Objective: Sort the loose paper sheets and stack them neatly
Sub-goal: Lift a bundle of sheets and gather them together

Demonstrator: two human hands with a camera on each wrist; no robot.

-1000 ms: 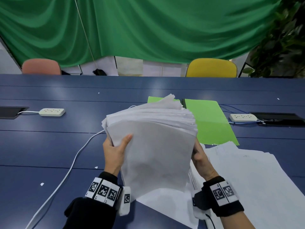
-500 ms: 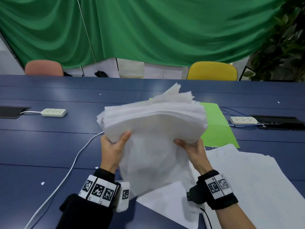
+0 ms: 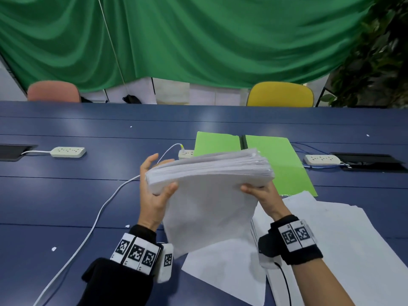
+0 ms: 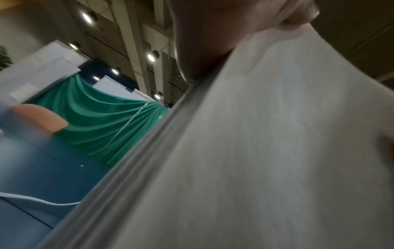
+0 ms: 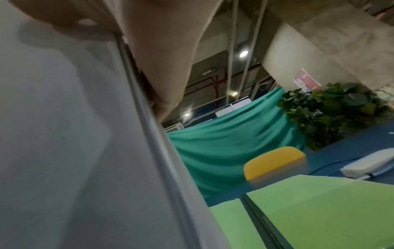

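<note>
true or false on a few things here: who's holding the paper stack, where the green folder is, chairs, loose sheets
1. Both hands hold the paper stack: the left hand at its left edge, the right hand at its right. True.
2. The green folder lies closed on top of the stack. False: it lies open on the table, behind the stack.
3. Loose sheets lie on the table by the right hand. True.
4. Both chairs behind the table are yellow. False: the yellow chair is on the right, the pink chair on the left.
5. The stack rests flat on the table. False: it is held up, tilted.
</note>
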